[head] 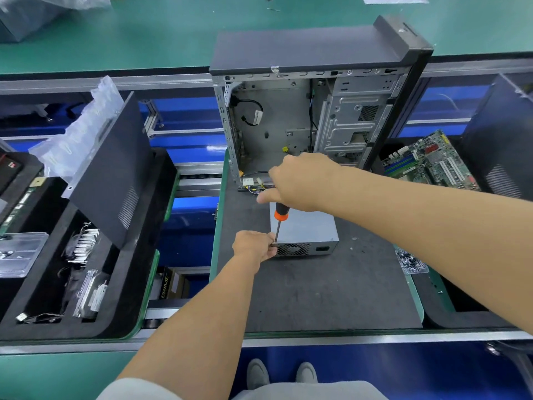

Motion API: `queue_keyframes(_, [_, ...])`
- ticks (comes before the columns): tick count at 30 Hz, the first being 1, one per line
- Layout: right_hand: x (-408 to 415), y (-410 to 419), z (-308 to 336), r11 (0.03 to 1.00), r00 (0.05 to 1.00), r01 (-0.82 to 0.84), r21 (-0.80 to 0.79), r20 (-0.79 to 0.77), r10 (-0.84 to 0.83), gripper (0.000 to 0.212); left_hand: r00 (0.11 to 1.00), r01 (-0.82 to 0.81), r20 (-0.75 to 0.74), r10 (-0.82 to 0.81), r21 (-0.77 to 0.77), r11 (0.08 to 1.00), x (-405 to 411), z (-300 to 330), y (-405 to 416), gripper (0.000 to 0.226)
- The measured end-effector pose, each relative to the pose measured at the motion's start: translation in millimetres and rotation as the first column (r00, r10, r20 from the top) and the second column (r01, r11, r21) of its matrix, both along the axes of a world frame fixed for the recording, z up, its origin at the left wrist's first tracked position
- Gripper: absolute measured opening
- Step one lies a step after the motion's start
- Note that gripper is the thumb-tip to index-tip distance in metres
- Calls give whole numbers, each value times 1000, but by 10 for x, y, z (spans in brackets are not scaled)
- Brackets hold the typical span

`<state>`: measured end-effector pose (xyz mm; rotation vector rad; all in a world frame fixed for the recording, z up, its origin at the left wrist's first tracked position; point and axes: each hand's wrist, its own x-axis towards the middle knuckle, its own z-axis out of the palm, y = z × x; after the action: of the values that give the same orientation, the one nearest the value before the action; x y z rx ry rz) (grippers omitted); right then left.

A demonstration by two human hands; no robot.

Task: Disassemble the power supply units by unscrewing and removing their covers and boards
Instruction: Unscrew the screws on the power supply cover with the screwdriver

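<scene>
A grey metal power supply unit [308,230] lies on the dark mat [317,290], its fan grille and power socket facing me. My right hand [300,181] grips the black and orange handle of a screwdriver [279,216], held upright with its tip at the unit's near left top corner. My left hand [253,245] holds that same corner, fingers curled by the screwdriver tip. The unit's cables [253,183] run back toward the case.
An open, emptied computer case [314,111] stands behind the unit. A motherboard [429,163] lies in the tray at right, small screws [409,262] in a clear dish. At left, a foam tray [86,272] holds parts, with a dark side panel [112,174] leaning in it.
</scene>
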<state>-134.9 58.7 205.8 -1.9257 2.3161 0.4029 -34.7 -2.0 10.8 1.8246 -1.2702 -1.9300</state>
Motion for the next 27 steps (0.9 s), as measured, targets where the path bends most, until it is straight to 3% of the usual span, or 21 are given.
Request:
queue_keyframes(3, [-42,16,-10,999,975,-53,14,218,49,23,1000,0,10,0,-2,1000,-6,-4,0,10])
queue_keyframes(5, [-29,39,14,999,951,-27,33,310,16,33,1000,6,11,-6,0,1000,-6,-5,3,10])
queue_keyframes(6, [-16,47,21,999,966,3,35,258,-12,36,1000,8,11,-8,-2,1000,-6,-9,2,10])
queue_keyframes(9, [37,45,52,998,984,-53,41,-168,59,45,1000,5,19,-5,-16,1000,-3,-10,-2,8])
queue_keyframes(10, [38,46,49,997,981,-68,28,-178,72,41,1000,3,20,-2,-17,1000,-4,-9,-1,6])
queue_keyframes(12, [16,45,14,999,1000,-30,12,-4,30,27,1000,3,22,-3,-18,1000,-4,-10,0,4])
queue_keyframes(15, [21,53,10,999,976,16,47,215,-26,41,1000,7,17,-7,-18,1000,-2,-15,-5,4])
queue_keyframes(17, [42,57,20,997,991,62,46,118,-67,52,1000,8,20,-8,-16,1000,-8,-22,-6,3])
queue_keyframes(19, [31,46,16,1000,999,14,27,-41,-13,43,1000,7,29,-6,-13,1000,-8,-24,-9,2])
queue_keyframes(21, [7,53,6,999,998,-29,20,55,28,29,1000,7,27,-7,-10,1000,-10,-33,-13,4])
queue_keyframes(24, [-30,45,14,998,976,-48,50,216,37,36,1000,8,18,-7,-7,1000,-12,-42,-13,6])
queue_keyframes(27, [-30,52,-6,999,987,-2,48,163,-6,46,1000,3,24,-3,-10,1000,-16,-43,-14,5])
